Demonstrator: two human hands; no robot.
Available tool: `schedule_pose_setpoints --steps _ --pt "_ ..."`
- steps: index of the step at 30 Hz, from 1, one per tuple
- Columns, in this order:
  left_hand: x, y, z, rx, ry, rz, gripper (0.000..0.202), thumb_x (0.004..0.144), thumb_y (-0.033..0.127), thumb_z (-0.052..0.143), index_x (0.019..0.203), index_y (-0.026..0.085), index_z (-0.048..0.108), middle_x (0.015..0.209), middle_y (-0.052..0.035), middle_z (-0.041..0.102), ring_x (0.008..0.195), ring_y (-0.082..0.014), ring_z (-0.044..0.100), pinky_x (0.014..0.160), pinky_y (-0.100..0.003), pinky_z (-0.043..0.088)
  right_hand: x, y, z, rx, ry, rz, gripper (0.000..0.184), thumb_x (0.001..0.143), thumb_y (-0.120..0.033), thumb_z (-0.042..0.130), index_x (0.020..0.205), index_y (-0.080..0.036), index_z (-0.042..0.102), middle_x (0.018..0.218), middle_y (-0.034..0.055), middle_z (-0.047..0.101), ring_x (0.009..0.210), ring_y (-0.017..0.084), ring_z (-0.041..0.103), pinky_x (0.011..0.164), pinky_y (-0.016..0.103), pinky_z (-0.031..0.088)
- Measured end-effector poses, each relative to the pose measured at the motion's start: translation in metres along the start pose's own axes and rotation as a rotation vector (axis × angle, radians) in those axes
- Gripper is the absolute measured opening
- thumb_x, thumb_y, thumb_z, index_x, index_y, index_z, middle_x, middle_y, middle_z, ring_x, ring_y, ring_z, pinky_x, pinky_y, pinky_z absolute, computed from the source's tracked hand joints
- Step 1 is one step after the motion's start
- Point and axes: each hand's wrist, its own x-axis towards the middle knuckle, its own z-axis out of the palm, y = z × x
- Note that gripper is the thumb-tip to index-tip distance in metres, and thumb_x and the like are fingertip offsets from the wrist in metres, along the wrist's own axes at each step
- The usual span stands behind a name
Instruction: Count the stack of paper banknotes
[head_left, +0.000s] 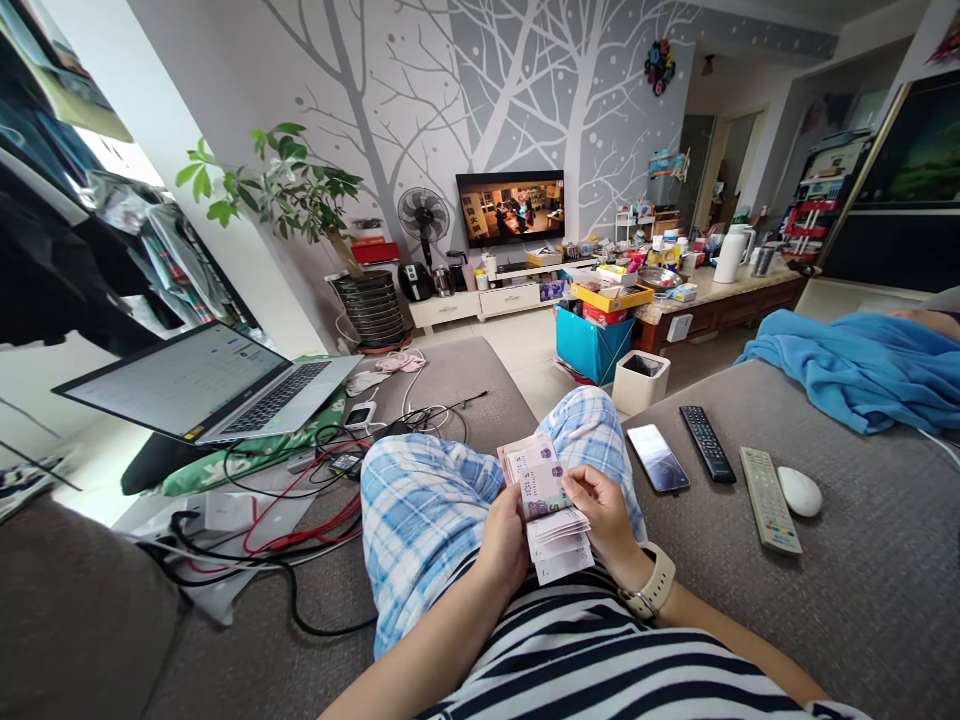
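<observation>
A stack of banknotes rests in my lap above my blue plaid trousers. My left hand wraps round the stack's left edge from below. My right hand, with a pale watch on its wrist, pinches the top purple note at the right side, fingers curled on it. The lower notes fan out towards my striped shirt.
On the grey sofa to my right lie a phone, a black remote, a grey remote, a white mouse and a blue blanket. At left an open laptop sits above tangled cables.
</observation>
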Motion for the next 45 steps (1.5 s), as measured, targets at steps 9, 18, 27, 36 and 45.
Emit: schedule_pose_setpoints --steps 9,18,27,36,45 --pt "-0.008 0.006 0.006 0.015 0.010 -0.026 0.029 0.073 0.019 0.063 0.099 0.010 0.071 0.091 -0.0118 0.077 0.092 -0.0302 0.072 0.085 -0.040 0.056 -0.001 0.002 -0.001 -0.001 -0.017 0.002 0.024 0.086 -0.041 0.062 0.078 -0.019 0.064 0.070 0.0011 0.063 0.066 0.017 0.056 0.061 0.026 0.044" --pt "-0.010 0.007 0.007 0.020 0.006 -0.033 0.031 0.073 0.020 0.064 0.102 0.010 0.070 0.093 -0.0117 0.077 0.092 -0.0302 0.072 0.086 -0.041 0.056 -0.001 0.004 -0.001 0.012 -0.020 -0.005 0.026 0.087 -0.042 0.061 0.076 -0.018 0.063 0.068 0.0000 0.060 0.064 0.015 0.053 0.060 0.025 0.042" --pt "-0.009 0.005 0.006 0.014 0.019 -0.024 0.031 0.073 0.018 0.063 0.102 0.010 0.070 0.093 -0.0122 0.077 0.092 -0.0301 0.072 0.086 -0.041 0.056 -0.002 0.002 0.000 -0.021 0.006 -0.007 0.026 0.085 -0.043 0.060 0.075 -0.019 0.063 0.067 0.0007 0.061 0.063 0.016 0.054 0.058 0.026 0.042" --pt "-0.008 0.005 0.005 0.020 0.002 -0.012 0.031 0.073 0.020 0.064 0.103 0.010 0.069 0.098 -0.0126 0.076 0.093 -0.0299 0.072 0.085 -0.040 0.056 -0.003 0.001 -0.001 -0.006 -0.007 -0.012 0.026 0.086 -0.043 0.060 0.074 -0.019 0.062 0.067 0.0003 0.059 0.063 0.016 0.052 0.059 0.026 0.042" --pt "-0.008 0.004 0.004 0.007 -0.004 -0.014 0.035 0.074 0.020 0.064 0.107 0.010 0.068 0.096 -0.0116 0.077 0.092 -0.0296 0.073 0.086 -0.041 0.056 -0.003 0.000 0.000 -0.024 -0.003 -0.012 0.029 0.086 -0.046 0.060 0.074 -0.019 0.061 0.067 -0.0002 0.058 0.063 0.016 0.052 0.059 0.027 0.042"
